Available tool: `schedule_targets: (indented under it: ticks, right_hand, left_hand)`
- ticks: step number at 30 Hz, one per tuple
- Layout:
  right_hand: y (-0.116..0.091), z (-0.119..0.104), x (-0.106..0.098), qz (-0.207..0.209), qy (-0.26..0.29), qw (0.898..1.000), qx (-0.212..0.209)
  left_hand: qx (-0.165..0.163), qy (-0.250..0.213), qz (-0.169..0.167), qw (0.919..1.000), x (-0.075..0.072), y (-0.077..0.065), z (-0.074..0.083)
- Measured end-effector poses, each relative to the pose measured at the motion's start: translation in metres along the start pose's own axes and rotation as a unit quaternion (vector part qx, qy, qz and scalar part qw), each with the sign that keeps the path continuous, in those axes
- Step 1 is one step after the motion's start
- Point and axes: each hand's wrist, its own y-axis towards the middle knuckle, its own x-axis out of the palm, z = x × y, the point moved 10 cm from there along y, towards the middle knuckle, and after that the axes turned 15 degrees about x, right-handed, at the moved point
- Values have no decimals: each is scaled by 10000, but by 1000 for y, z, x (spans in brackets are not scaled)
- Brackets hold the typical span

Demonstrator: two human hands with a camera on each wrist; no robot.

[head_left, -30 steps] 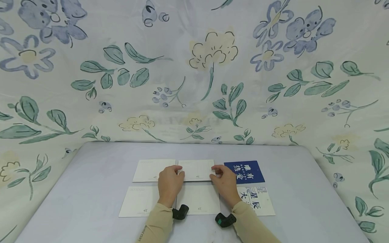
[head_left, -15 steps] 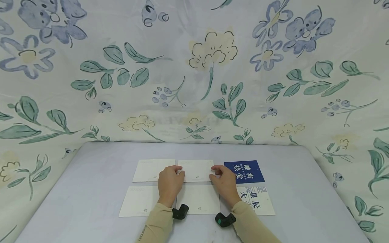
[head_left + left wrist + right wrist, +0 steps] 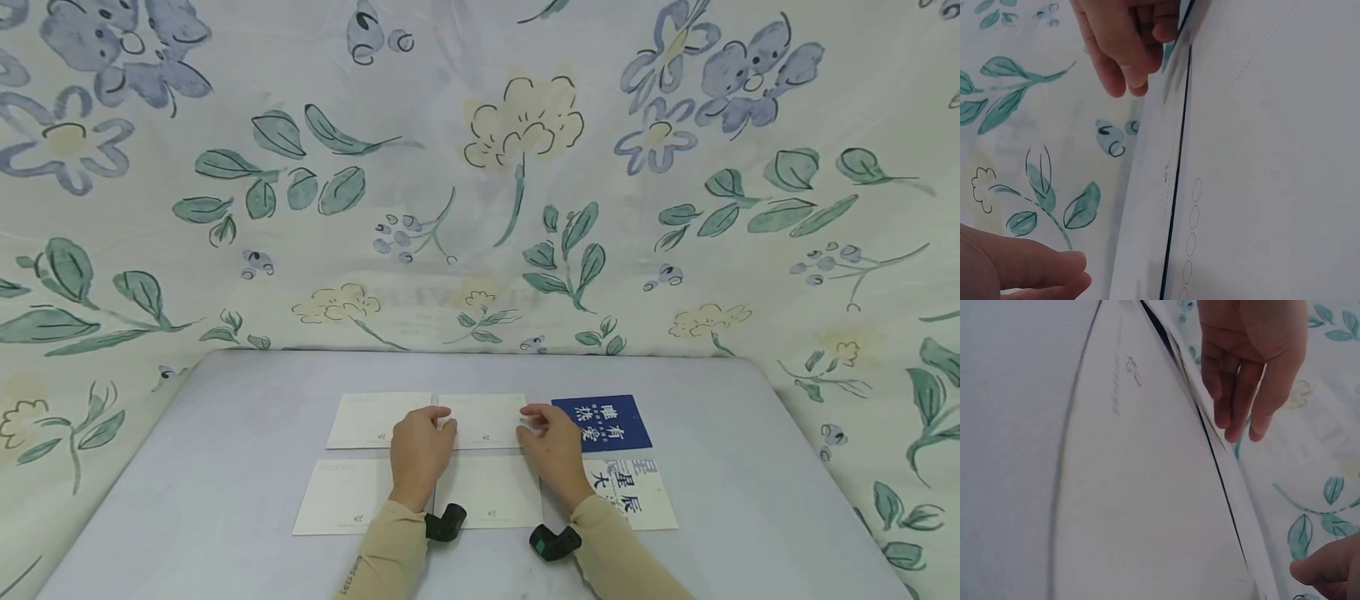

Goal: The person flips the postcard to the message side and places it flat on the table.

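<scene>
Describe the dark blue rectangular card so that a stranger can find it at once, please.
On the pale grey table, six rectangular cards lie in two rows of three. Go to the far row's right end, beside the bare right hand. The dark blue rectangular card there has white characters; the other five have whitish faces.

Six cards (image 3: pixel 486 427), two hands (image 3: pixel 420 450), two wrist cameras (image 3: pixel 446 523)
</scene>
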Motion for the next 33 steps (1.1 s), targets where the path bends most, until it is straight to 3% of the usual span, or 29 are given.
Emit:
schedule_targets:
  ticks: [16, 26, 33]
  right_hand:
    - [-4, -21, -17, 125, -84, 9998, -130]
    - [-3, -24, -38, 265, 96, 9991, -328]
    - [2, -18, -56, 406, 133, 9977, -532]
  left_hand:
    - [200, -238, 237, 9992, -7, 2, 12]
    - [327, -666, 103, 9972, 0, -1, 29]
    - [290, -932, -199, 9950, 7, -5, 39]
